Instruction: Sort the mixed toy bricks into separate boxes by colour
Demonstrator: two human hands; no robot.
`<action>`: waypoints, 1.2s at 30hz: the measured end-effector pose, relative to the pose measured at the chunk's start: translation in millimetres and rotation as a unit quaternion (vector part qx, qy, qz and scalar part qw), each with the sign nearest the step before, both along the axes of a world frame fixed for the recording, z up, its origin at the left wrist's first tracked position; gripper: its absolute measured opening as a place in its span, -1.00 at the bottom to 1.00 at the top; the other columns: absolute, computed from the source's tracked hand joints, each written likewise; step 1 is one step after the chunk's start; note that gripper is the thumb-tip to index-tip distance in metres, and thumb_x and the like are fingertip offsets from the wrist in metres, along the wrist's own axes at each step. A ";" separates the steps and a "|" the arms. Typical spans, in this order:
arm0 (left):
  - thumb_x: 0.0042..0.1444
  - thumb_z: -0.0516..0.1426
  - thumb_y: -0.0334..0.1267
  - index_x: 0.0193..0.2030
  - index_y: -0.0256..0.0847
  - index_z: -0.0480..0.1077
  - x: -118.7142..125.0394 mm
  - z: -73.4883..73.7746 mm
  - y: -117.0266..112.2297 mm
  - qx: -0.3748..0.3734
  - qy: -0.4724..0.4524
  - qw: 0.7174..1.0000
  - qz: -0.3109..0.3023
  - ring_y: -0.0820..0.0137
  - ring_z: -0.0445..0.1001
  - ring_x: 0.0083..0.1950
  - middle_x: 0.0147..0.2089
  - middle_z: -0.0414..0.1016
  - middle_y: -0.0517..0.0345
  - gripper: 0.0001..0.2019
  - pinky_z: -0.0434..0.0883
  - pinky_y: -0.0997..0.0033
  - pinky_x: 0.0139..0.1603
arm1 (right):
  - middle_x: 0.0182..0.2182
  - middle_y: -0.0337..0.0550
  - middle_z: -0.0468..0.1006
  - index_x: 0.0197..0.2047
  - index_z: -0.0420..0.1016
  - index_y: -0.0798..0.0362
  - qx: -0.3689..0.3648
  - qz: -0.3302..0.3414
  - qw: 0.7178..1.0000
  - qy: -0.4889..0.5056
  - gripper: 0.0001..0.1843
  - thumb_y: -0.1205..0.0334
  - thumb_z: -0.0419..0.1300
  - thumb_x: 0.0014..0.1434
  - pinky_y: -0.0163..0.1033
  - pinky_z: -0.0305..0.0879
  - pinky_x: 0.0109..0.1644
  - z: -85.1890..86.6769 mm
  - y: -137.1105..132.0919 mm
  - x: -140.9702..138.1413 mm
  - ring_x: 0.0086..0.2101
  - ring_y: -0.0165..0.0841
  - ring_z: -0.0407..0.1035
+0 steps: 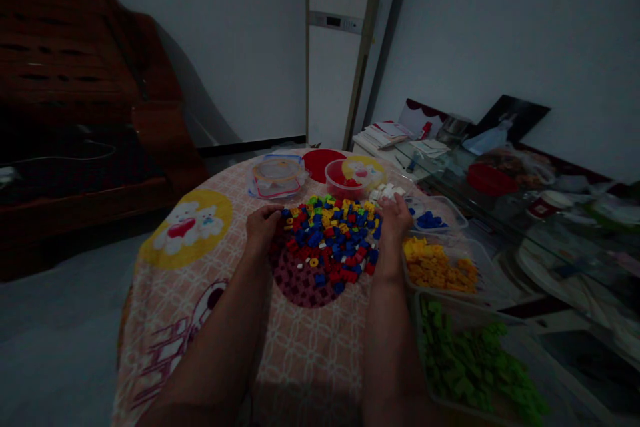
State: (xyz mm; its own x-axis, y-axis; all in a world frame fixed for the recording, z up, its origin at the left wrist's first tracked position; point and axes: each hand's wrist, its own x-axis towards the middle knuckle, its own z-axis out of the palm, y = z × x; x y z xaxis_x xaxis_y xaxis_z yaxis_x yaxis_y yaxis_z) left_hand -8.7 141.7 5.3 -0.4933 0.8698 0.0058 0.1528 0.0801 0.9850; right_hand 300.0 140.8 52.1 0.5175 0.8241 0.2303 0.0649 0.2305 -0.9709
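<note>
A pile of mixed small toy building bricks (333, 227), red, blue, yellow, white and a few green, lies on a dark red patch of the cloth. At its left edge is my left hand (261, 232), closed, thumb and fingers pinched together; what they hold, if anything, is too small to make out. My right hand (396, 217) hovers at the pile's right, beside the white bricks (386, 193). Its fingers look apart, and I see nothing held. Just beyond the right hand are blue bricks (431, 220) in a clear container.
Clear containers with yellow bricks (440, 265) and green bricks (470, 353) line the right side. A clear round bowl (343, 188) holds red bricks. Stacked lidded containers (279, 177) and a red disc (323, 165) lie behind the pile. A cluttered glass table (465, 177) adjoins at right.
</note>
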 end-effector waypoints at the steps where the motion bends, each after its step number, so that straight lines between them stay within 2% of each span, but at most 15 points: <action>1: -0.06 0.25 -0.23 -0.17 -0.23 0.67 0.3 0.7 -0.4 0.001 -0.003 1.000 0.000 0.26 0.63 -0.23 -0.28 0.68 0.05 -0.70 0.56 0.32 -0.14 | 0.06 0.15 0.65 0.44 0.25 0.18 0.006 0.007 1.000 -0.012 -0.22 0.08 0.13 0.19 -0.18 0.56 -0.02 2.2 0.8 -0.3 0.01 -0.20 0.59; 2: -0.06 0.25 -0.23 -0.17 -0.23 0.67 0.6 1.3 -0.8 0.002 -0.006 1.000 0.000 0.26 0.63 -0.23 -0.29 0.68 0.05 -0.70 0.56 0.32 -0.14 | 0.17 0.19 0.59 0.48 0.18 0.17 0.005 0.013 0.999 -0.029 -0.20 0.11 0.10 0.20 -0.16 0.52 0.08 4.0 0.9 -0.4 0.11 -0.22 0.55; 4: -0.06 0.25 -0.23 -0.17 -0.22 0.67 0.9 1.9 -1.3 0.003 -0.012 1.000 0.000 0.25 0.63 -0.22 -0.29 0.68 0.04 -0.70 0.56 0.32 -0.15 | 0.25 0.24 0.53 0.47 0.17 0.19 -0.002 0.023 0.999 -0.032 -0.21 0.18 0.08 0.19 -0.11 0.47 0.18 5.8 -0.2 -0.3 0.19 -0.22 0.49; 7: -0.06 0.24 -0.24 -0.15 -0.22 0.67 0.7 1.1 -1.4 0.003 -0.008 1.000 0.000 0.24 0.63 -0.20 -0.29 0.68 0.03 -0.69 0.56 0.33 -0.13 | 0.15 0.23 0.61 0.32 0.39 0.23 -0.027 0.022 0.999 -0.038 -0.32 0.19 0.07 0.16 -0.09 0.47 0.18 5.0 -3.6 1.1 0.11 -0.20 0.55; 10: -0.06 0.23 -0.23 -0.13 -0.23 0.67 0.4 0.1 -0.8 -0.002 -0.005 1.000 0.000 0.25 0.63 -0.20 -0.28 0.68 0.04 -0.67 0.56 0.33 -0.13 | -0.06 0.16 0.71 0.08 0.59 0.24 -0.062 0.011 0.995 -0.083 -0.45 0.12 0.09 0.13 -0.14 0.54 0.03 6.6 -9.3 3.3 -0.08 -0.19 0.63; 13: -0.06 0.22 -0.23 -0.14 -0.24 0.67 1.0 1.3 -0.2 -0.010 -0.009 1.000 0.001 0.25 0.63 -0.22 -0.29 0.68 0.04 -0.66 0.56 0.33 -0.14 | -0.31 0.00 0.72 -0.08 0.63 0.20 -0.105 0.024 0.988 -0.109 -0.56 0.11 0.15 0.08 -0.23 0.54 -0.26 15.7 -19.3 3.2 -0.36 -0.25 0.61; 15: -0.06 0.23 -0.24 -0.15 -0.24 0.66 1.6 3.2 -0.3 -0.011 -0.015 1.000 0.001 0.25 0.63 -0.22 -0.28 0.68 0.03 -0.67 0.56 0.32 -0.13 | -0.45 -0.12 0.67 -0.13 0.62 0.17 -0.129 0.064 0.985 -0.095 -0.62 0.12 0.17 0.08 -0.31 0.42 -0.45 25.1 -28.3 0.3 -0.53 -0.33 0.51; 17: -0.07 0.23 -0.25 -0.16 -0.25 0.66 2.3 5.3 -0.9 -0.010 -0.024 1.000 0.000 0.25 0.63 -0.23 -0.28 0.68 0.03 -0.69 0.57 0.30 -0.13 | -0.53 -0.20 0.62 -0.15 0.59 0.15 -0.147 0.136 0.978 -0.066 -0.67 0.12 0.16 0.12 -0.36 0.31 -0.56 34.3 -37.3 -5.0 -0.62 -0.39 0.43; 20: -0.07 0.23 -0.26 -0.18 -0.25 0.66 2.6 7.0 -2.1 -0.012 -0.036 0.999 -0.001 0.25 0.63 -0.24 -0.26 0.68 0.02 -0.70 0.57 0.30 -0.14 | -0.53 -0.21 0.62 -0.16 0.57 0.11 -0.181 0.273 0.944 -0.047 -0.73 0.16 0.16 0.15 -0.41 0.27 -0.59 42.3 -46.6 -15.2 -0.63 -0.42 0.44; 22: -0.07 0.23 -0.25 -0.17 -0.24 0.66 2.5 6.9 -2.7 -0.013 -0.037 0.999 -0.001 0.25 0.63 -0.24 -0.26 0.68 0.03 -0.70 0.56 0.31 -0.15 | -0.52 -0.21 0.63 -0.20 0.57 0.10 -0.212 0.331 0.917 -0.059 -0.78 0.21 0.16 0.15 -0.42 0.27 -0.59 42.2 -47.9 -21.5 -0.63 -0.42 0.46; 24: -0.07 0.23 -0.25 -0.17 -0.24 0.66 2.3 6.0 -2.8 -0.012 -0.034 0.999 -0.002 0.26 0.63 -0.24 -0.25 0.68 0.03 -0.69 0.56 0.33 -0.17 | -0.55 -0.23 0.61 -0.23 0.57 0.11 -0.233 0.326 0.913 -0.075 -0.81 0.29 0.14 0.15 -0.43 0.27 -0.57 38.9 -45.2 -25.5 -0.62 -0.43 0.46; 28: -0.08 0.25 -0.23 -0.16 -0.24 0.66 1.8 3.7 -1.5 -0.007 -0.026 1.000 -0.002 0.26 0.63 -0.23 -0.26 0.68 0.04 -0.68 0.56 0.34 -0.16 | -0.44 -0.21 0.67 -0.18 0.60 0.10 -0.210 0.205 0.951 -0.100 -0.73 0.37 0.08 0.16 -0.43 0.36 -0.44 31.7 -36.3 -23.1 -0.49 -0.44 0.52; 30: -0.08 0.24 -0.23 -0.17 -0.23 0.67 1.4 2.7 -0.6 -0.005 -0.021 1.000 0.000 0.25 0.63 -0.22 -0.27 0.68 0.04 -0.69 0.56 0.33 -0.14 | -0.35 -0.18 0.71 -0.15 0.62 0.09 -0.195 0.172 0.959 -0.112 -0.72 0.37 0.11 0.15 -0.39 0.41 -0.36 31.4 -34.7 -18.2 -0.44 -0.43 0.54; 33: -0.08 0.24 -0.24 -0.18 -0.23 0.67 0.4 1.9 -0.3 -0.001 -0.014 1.000 0.001 0.25 0.63 -0.20 -0.28 0.68 0.04 -0.69 0.56 0.32 -0.11 | -0.39 -0.20 0.69 -0.15 0.62 0.09 -0.187 0.167 0.960 -0.126 -0.75 0.35 0.13 0.17 -0.38 0.42 -0.35 35.7 -38.0 -12.6 -0.45 -0.43 0.53; 36: -0.08 0.23 -0.24 -0.17 -0.23 0.67 -0.2 1.7 -0.9 0.004 -0.009 1.000 -0.002 0.24 0.63 -0.20 -0.27 0.68 0.04 -0.69 0.56 0.32 -0.11 | -0.55 -0.28 0.59 -0.21 0.58 0.09 -0.226 0.218 0.940 -0.135 -0.80 0.32 0.10 0.24 -0.43 0.30 -0.51 42.6 -45.3 -14.7 -0.59 -0.45 0.45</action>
